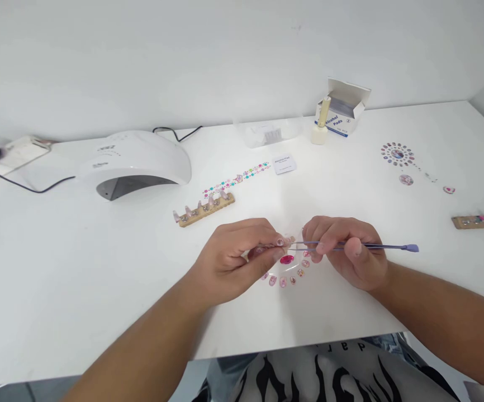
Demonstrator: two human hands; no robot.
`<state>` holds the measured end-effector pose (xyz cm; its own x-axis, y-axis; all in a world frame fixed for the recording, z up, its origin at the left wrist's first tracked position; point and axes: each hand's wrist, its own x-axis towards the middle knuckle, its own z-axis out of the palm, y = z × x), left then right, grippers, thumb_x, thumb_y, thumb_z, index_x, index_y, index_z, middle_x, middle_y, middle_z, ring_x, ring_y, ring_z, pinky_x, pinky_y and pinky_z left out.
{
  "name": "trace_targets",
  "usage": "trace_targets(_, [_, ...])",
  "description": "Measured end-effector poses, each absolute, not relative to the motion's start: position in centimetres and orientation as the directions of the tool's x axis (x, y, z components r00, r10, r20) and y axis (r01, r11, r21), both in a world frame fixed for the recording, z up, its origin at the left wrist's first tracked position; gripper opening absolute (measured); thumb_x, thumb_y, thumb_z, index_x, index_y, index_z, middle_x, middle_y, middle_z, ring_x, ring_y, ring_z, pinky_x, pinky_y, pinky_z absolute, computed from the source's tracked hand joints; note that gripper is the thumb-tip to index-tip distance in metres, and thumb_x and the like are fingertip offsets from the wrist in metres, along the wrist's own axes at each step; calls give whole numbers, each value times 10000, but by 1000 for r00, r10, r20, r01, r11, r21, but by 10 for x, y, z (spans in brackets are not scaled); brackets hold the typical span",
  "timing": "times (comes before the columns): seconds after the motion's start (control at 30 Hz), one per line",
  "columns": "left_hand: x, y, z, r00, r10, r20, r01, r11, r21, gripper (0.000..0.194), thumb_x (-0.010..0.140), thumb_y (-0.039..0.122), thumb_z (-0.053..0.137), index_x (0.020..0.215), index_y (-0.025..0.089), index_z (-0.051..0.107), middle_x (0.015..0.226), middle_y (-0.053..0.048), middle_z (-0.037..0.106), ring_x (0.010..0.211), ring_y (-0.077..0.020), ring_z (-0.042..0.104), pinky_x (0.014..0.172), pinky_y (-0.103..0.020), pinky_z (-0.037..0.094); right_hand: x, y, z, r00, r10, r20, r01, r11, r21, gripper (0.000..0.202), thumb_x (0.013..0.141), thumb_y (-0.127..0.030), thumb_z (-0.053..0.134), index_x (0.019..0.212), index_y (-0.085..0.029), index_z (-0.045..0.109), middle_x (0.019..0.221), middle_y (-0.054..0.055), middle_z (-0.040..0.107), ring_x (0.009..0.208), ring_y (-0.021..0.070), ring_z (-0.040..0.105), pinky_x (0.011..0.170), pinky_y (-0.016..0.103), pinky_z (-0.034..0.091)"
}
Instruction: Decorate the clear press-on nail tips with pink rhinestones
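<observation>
My right hand (349,251) is closed around a pair of long, thin tweezers (409,248) with a purple end, held level and pointing left. Their tips reach the fingers of my left hand (242,257), which pinch something small; a pale, shiny bit shows at the fingertips, too small to name. Under both hands lies a ring of pink oval nail pieces (283,282) around a clear round plate with a bright red gem (286,259). My hands cover part of this ring.
A wooden strip of nail tips (207,210), a sticker strip (237,178) and an alcohol pad packet (284,164) lie beyond my hands. Behind are a white nail lamp (141,156), a bottle (319,134) and an Alcohol Pads box (342,114). Another wooden strip (472,222) lies right.
</observation>
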<state>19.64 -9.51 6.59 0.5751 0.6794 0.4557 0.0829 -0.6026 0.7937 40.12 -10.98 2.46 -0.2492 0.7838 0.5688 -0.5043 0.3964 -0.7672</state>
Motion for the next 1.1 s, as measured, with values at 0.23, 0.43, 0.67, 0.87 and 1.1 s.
trace_targets(0.23, [197,-96,67,577,686,444,86,-592,801,263,843,16,580,996,216,654,654,20,569,509,-66,503,454,-178,417,400,-110,25,-251,788,561,-523,378,-764,304,977,-360,458,876,-184,685,659,50,644,649,167,543,629,354,448])
trace_targets(0.43, [197,-97,66,568,700,433,106,-584,805,203,859,53,584,975,203,655,656,9,586,507,-71,516,450,-185,428,400,-109,24,-244,786,568,-525,385,-759,304,977,-364,460,881,-186,687,662,51,645,652,167,545,636,354,446])
trace_targets(0.67, [196,-96,65,583,678,448,102,-608,788,235,843,20,592,983,202,642,670,8,597,527,-69,523,471,-183,428,400,-110,24,-221,793,567,-501,407,-764,310,981,-358,452,867,-185,684,652,44,629,640,157,542,630,348,453])
trace_targets(0.87, [197,-96,66,582,681,445,120,-612,781,235,839,17,585,971,203,643,671,5,604,537,-78,534,472,-190,426,399,-112,25,-210,806,553,-469,413,-780,312,978,-367,456,840,-196,678,636,35,623,629,154,537,624,338,454])
trace_targets(1.1, [197,-96,67,579,682,447,93,-599,795,229,852,36,581,986,209,648,660,12,590,516,-71,528,457,-180,434,398,-112,25,-223,813,538,-512,372,-774,317,975,-373,460,859,-182,686,632,42,623,639,160,531,623,344,456])
